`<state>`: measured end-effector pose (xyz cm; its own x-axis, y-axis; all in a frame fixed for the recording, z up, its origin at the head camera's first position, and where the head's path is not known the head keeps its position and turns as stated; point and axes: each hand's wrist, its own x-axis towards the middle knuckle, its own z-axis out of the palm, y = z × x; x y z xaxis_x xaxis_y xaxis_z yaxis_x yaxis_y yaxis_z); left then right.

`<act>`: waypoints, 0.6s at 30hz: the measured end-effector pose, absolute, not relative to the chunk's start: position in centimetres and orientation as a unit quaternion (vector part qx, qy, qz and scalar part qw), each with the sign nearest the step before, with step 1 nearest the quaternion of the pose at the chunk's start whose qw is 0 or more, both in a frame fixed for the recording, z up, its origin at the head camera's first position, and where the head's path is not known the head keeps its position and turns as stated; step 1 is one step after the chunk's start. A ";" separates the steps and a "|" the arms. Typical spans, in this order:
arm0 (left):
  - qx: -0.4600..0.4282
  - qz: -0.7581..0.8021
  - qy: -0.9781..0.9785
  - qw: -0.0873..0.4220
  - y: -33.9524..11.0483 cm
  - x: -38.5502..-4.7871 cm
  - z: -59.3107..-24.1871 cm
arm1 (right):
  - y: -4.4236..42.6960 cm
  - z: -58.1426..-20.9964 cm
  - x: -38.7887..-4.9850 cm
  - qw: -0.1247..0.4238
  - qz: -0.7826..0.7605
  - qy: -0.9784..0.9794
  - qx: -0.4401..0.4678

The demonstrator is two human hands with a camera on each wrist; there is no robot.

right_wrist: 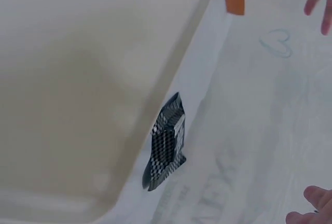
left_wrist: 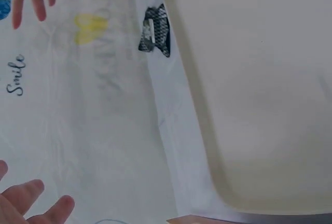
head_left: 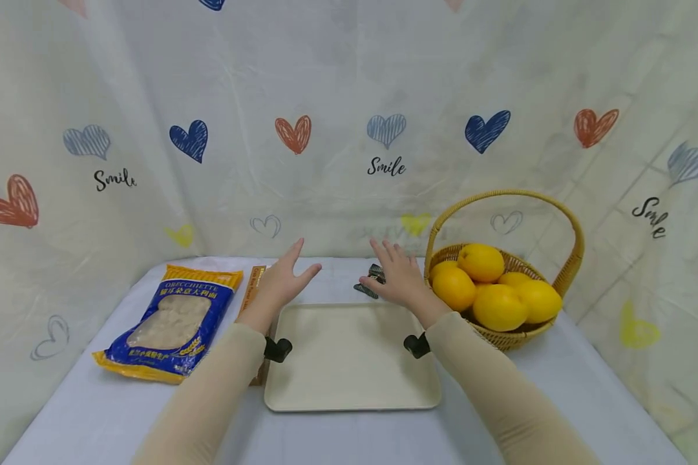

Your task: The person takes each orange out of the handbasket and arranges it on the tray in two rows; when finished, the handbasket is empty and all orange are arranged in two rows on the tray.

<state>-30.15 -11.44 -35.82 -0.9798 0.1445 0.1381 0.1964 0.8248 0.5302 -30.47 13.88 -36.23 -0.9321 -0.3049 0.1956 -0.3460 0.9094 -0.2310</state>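
Observation:
Both hands are raised over the far side of a cream tray (head_left: 351, 361), fingers spread and holding nothing. My left hand (head_left: 284, 279) is above the tray's far left corner, near a narrow brown box (head_left: 253, 284) that the forearm partly hides. My right hand (head_left: 397, 274) is above the far right part, close to a small black-and-white checkered packet (head_left: 375, 272). That packet (right_wrist: 167, 143) lies just behind the tray's far rim, as the right wrist view shows. Only fingertips of the left hand (left_wrist: 31, 203) appear in the left wrist view.
A blue and yellow bag of orecchiette pasta (head_left: 171, 323) lies at the left. On the right stands a wicker basket (head_left: 572, 258) with a tall handle, filled with several yellow lemon-like fruits (head_left: 500, 307). A white curtain (head_left: 337, 77) printed with hearts hangs behind the table.

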 end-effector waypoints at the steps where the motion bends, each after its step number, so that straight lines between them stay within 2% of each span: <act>1: -0.083 -0.319 -0.943 0.041 -11.8 -29.5 -35.9 | 14.0 -36.2 -30.0 0.081 0.143 -0.971 0.174; 8: -0.038 -0.524 -0.850 0.025 -13.7 -25.5 -36.8 | 14.9 -36.0 -27.2 0.088 0.179 -0.958 0.208; 15: 0.002 -0.576 -0.817 0.004 -14.5 -21.4 -38.3 | 16.0 -36.1 -24.5 0.145 0.207 -0.933 0.255; 18: 0.026 -0.575 -0.818 -0.013 -14.7 -19.5 -39.3 | 16.6 -36.4 -23.6 0.150 0.221 -0.928 0.260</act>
